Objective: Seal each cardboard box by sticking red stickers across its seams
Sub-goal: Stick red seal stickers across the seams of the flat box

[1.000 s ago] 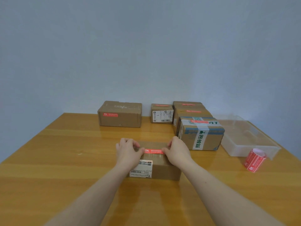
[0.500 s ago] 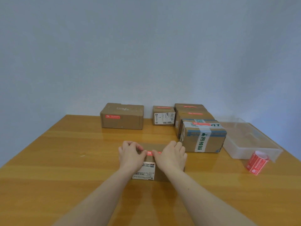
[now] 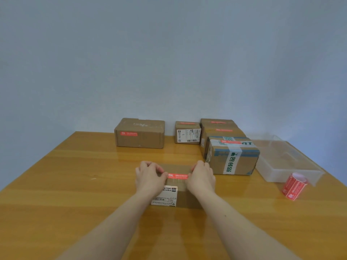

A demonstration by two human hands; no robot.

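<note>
A wooden table (image 3: 75, 184) stands against a pale blue wall. At its near centre sits a small box (image 3: 176, 186) with a red sticker (image 3: 178, 176) along its top front edge. The left hand (image 3: 149, 178) pinches the sticker's left end; the right hand (image 3: 201, 177) presses curled fingers on the right end. A sticker roll (image 3: 294, 186) lies far right, beside a clear tray (image 3: 289, 166).

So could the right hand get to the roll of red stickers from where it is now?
Probably yes. The right hand is on the near box, and only bare table lies between it and the sticker roll.
</note>
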